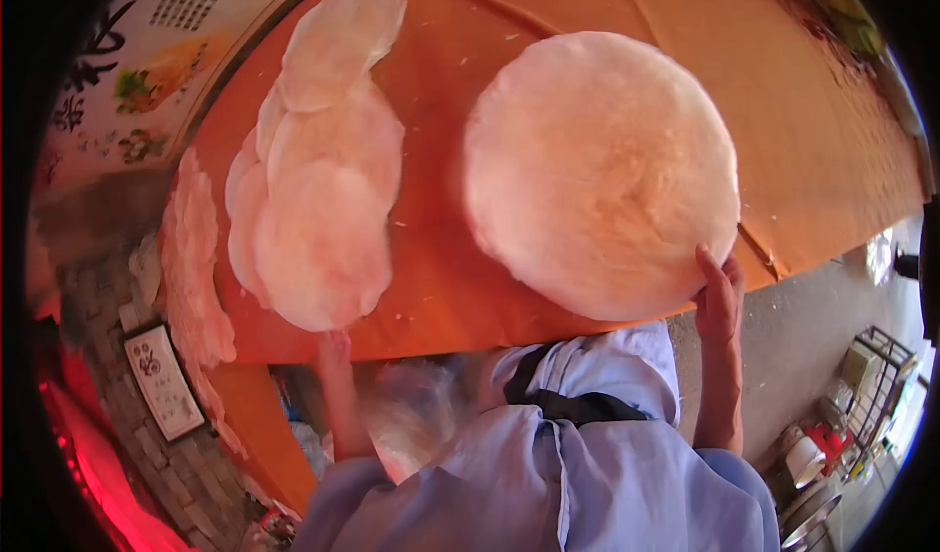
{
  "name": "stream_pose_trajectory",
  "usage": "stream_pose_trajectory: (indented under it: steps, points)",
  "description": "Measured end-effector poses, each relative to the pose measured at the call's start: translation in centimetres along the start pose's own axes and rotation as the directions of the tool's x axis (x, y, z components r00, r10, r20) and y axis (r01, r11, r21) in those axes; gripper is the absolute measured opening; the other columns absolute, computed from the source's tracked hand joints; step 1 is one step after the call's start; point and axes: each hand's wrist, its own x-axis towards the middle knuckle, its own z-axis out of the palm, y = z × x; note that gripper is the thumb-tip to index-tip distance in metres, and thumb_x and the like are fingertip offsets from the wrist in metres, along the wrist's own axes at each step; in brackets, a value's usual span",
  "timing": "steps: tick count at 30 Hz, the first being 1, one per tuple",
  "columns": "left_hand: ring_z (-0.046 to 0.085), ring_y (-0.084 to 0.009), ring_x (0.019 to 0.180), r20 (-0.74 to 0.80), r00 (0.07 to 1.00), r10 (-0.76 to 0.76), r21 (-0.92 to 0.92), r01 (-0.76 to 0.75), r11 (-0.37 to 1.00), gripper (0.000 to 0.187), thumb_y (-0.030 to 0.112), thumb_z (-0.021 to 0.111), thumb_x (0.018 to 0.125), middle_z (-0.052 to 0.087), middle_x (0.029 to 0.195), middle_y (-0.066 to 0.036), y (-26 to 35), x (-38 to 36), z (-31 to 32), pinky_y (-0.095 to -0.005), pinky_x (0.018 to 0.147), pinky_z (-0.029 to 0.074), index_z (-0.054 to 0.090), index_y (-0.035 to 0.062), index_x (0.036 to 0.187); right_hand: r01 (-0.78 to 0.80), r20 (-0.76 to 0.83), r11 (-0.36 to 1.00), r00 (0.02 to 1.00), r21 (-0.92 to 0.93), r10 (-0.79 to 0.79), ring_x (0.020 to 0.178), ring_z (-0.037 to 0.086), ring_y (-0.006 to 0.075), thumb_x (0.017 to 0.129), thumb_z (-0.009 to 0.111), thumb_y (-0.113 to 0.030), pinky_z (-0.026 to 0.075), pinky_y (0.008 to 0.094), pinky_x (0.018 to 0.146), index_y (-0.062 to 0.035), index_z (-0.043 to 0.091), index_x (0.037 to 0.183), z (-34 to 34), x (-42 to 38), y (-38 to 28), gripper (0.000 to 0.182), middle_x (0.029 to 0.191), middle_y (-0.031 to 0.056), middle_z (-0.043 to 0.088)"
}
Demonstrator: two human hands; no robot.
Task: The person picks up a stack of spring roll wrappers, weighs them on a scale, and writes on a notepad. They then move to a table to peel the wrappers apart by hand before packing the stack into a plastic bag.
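Note:
A large round stack of thin, pale dough sheets [587,170] lies on the orange tabletop. My right hand [720,288] is at its lower right edge, fingers on the rim; whether they pinch a sheet is too small to tell. To the left, several overlapping thin round sheets [323,229] form a long pile. My left hand [335,348] touches the bottom edge of this pile, its fingers mostly hidden and blurred.
More thin sheets [196,248] hang along the table's left edge. The orange cloth [441,297] covers the table. A printed board [147,72] stands at upper left, a framed sign [164,383] below. At lower right are a wire rack [876,385] and containers.

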Motion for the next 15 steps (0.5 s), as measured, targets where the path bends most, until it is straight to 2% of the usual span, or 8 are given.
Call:
stream_pose_trajectory:
  steps: [2,3,5,6,7,10,13,15]
  points:
    - [0.062,-0.0174,0.090,-0.122,0.985,0.124,0.408,-0.064,0.911,0.039,0.016,0.065,0.087,0.062,0.102,-0.007,-0.7,-6.9,3.5,-0.0269,0.076,0.054,0.053,0.0017,0.122,-0.070,-0.011,0.980,0.997,0.184,0.074,0.071,0.066,0.0140,0.095,0.056,-0.026,0.054,0.0244,0.056,-0.0007,0.056,0.115,1.1,-0.8,-1.6,0.032,0.092,0.0099,0.067]
    - [0.062,-0.0159,0.089,0.139,0.966,0.217,0.367,-0.254,0.895,0.041,0.017,0.065,0.088,0.062,0.102,-0.007,-0.3,-10.4,6.2,-0.0260,0.075,0.053,0.052,0.0010,0.124,-0.097,0.013,0.970,0.995,0.223,0.096,0.065,0.066,0.0154,0.097,0.051,-0.030,0.056,0.0262,0.054,-0.0039,0.055,0.114,0.9,-0.9,-1.6,0.031,0.088,0.0102,0.067]
    - [0.062,-0.0152,0.089,0.594,0.759,0.266,0.216,-0.469,0.857,0.046,0.018,0.065,0.089,0.061,0.103,-0.008,1.6,-18.5,14.0,-0.0264,0.076,0.052,0.049,-0.0005,0.127,-0.078,0.029,0.969,0.997,0.234,0.073,0.060,0.064,0.0146,0.098,0.050,-0.030,0.055,0.0268,0.052,-0.0060,0.055,0.108,1.5,-1.0,-1.9,0.026,0.081,0.0071,0.064]
    - [0.062,-0.0161,0.091,0.766,0.601,0.230,0.144,-0.509,0.849,0.048,0.019,0.066,0.089,0.060,0.105,-0.009,2.6,-22.5,18.5,-0.0277,0.078,0.052,0.048,-0.0013,0.129,-0.070,0.018,0.973,0.998,0.219,0.067,0.058,0.062,0.0128,0.098,0.052,-0.028,0.054,0.0266,0.051,-0.0057,0.055,0.107,1.6,-0.6,-1.5,0.024,0.078,0.0057,0.062]
    - [0.061,-0.0192,0.095,0.900,0.336,0.278,-0.041,-0.569,0.822,0.051,0.019,0.067,0.088,0.060,0.109,-0.011,2.6,-26.0,22.6,-0.0314,0.082,0.051,0.047,-0.0023,0.130,-0.065,0.031,0.979,0.998,0.195,0.060,0.056,0.059,0.0115,0.097,0.054,-0.028,0.052,0.0251,0.052,-0.0056,0.056,0.106,2.0,-0.3,-1.7,0.025,0.077,0.0041,0.060]
    - [0.062,-0.0219,0.098,0.971,-0.148,0.185,-0.231,-0.767,0.599,0.049,0.017,0.072,0.082,0.061,0.112,-0.011,2.0,-32.9,30.7,-0.0324,0.085,0.050,0.054,-0.0011,0.124,-0.060,0.057,0.991,0.997,0.118,0.054,0.064,0.060,0.0099,0.094,0.059,-0.031,0.050,0.0232,0.056,-0.0047,0.056,0.108,2.3,0.0,-2.0,0.030,0.081,0.0032,0.061]
    - [0.063,-0.0216,0.094,0.968,-0.225,0.110,-0.250,-0.831,0.498,0.047,0.017,0.073,0.081,0.063,0.108,-0.009,0.8,-36.7,34.1,-0.0304,0.084,0.050,0.057,-0.0008,0.121,-0.041,0.048,0.999,0.998,0.028,0.040,0.072,0.060,0.0092,0.091,0.065,-0.033,0.049,0.0229,0.058,-0.0029,0.056,0.110,2.3,0.0,-1.9,0.037,0.086,0.0040,0.064]
    - [0.064,-0.0220,0.092,0.989,-0.142,0.034,-0.122,-0.680,0.723,0.042,0.014,0.068,0.083,0.065,0.105,-0.012,0.1,-36.1,34.7,-0.0303,0.081,0.051,0.058,-0.0016,0.120,-0.012,0.018,1.000,1.000,0.001,0.012,0.076,0.060,0.0091,0.088,0.069,-0.035,0.049,0.0234,0.060,-0.0012,0.056,0.112,1.9,0.3,-1.9,0.043,0.090,0.0051,0.065]
